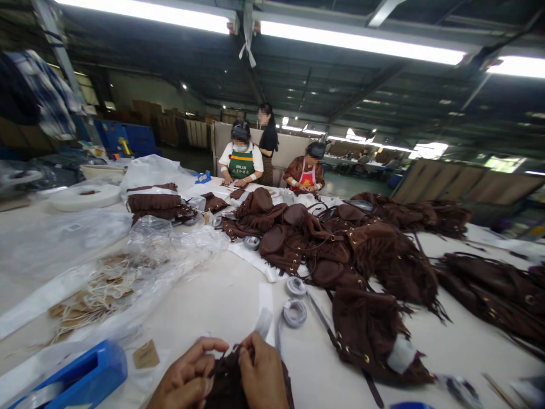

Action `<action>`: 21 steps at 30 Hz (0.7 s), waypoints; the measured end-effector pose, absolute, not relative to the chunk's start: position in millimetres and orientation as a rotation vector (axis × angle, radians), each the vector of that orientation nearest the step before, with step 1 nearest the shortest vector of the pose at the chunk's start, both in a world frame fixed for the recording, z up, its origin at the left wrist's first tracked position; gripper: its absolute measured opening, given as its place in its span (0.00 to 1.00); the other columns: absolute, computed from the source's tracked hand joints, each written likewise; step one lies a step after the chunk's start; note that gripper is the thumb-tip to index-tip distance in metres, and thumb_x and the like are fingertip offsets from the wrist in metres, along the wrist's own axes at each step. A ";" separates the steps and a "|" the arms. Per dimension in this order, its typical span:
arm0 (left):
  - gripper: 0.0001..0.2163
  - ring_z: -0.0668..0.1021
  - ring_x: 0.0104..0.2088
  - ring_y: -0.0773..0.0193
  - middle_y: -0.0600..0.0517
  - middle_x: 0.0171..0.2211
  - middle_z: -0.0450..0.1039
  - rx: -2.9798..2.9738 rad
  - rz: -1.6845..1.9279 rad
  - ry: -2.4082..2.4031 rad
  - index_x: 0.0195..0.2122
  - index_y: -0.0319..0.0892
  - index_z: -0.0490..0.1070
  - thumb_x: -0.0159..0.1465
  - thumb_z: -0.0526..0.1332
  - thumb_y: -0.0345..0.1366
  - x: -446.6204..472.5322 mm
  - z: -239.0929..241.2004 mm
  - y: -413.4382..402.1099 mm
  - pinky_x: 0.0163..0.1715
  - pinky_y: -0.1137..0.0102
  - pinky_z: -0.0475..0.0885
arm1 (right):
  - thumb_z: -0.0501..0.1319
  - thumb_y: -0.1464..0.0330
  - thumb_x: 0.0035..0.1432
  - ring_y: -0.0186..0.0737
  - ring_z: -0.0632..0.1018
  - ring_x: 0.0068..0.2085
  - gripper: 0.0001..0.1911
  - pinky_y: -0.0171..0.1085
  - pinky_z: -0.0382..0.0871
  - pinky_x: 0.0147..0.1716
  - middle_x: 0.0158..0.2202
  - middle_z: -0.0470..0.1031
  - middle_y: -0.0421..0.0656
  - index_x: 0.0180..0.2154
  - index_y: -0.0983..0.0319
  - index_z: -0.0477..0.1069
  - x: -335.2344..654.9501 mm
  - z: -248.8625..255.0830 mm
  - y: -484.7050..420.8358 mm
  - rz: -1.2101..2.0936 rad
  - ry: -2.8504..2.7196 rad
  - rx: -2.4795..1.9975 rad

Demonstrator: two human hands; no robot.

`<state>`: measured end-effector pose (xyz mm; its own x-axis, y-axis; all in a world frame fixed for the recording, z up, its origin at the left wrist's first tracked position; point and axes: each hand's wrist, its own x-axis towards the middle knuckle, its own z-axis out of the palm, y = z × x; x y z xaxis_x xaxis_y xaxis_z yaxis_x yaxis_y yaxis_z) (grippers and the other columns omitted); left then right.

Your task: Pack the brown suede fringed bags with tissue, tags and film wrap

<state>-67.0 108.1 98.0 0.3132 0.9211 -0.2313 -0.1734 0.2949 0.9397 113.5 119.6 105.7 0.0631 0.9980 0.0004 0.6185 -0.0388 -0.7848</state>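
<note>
At the bottom centre, my left hand (pixel 187 375) and my right hand (pixel 264 372) both grip the top edge of a dark brown suede-like bag (pixel 227 382). The fingers of each hand are closed in a pinch, and the bag's lower part is cut off by the frame. Just beyond my right hand lies a pale strip (pixel 264 318), partly hidden by the fingers. To the right is another brown bag (pixel 364 326) with metal eyelets, a strap and a wad of white paper. Rolled grey straps (pixel 294 313) lie between it and my hands.
A heap of brown fringed bags (pixel 319 238) covers the table's middle. At left are a blue tape dispenser (pixel 91 369), a brown tag (pixel 146 355), strung tags (pixel 93 295) and plastic bags (pixel 63 238). Two co-workers (pixel 241 162) sit across the table; another person (pixel 268 136) stands behind.
</note>
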 end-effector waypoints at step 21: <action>0.23 0.68 0.20 0.71 0.57 0.19 0.70 0.832 1.020 1.109 0.31 0.40 0.72 0.49 0.72 0.55 -43.9 76.3 121.8 0.21 0.76 0.58 | 0.59 0.66 0.55 0.35 0.72 0.26 0.05 0.31 0.58 0.25 0.23 0.73 0.37 0.29 0.59 0.68 111.9 100.4 122.3 1.083 -1.710 -1.476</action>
<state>-43.9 121.8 76.3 0.1191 0.9441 -0.3075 -0.2275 0.3274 0.9171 111.9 122.3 100.4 -0.1781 0.9825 -0.0537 0.4688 0.0368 -0.8825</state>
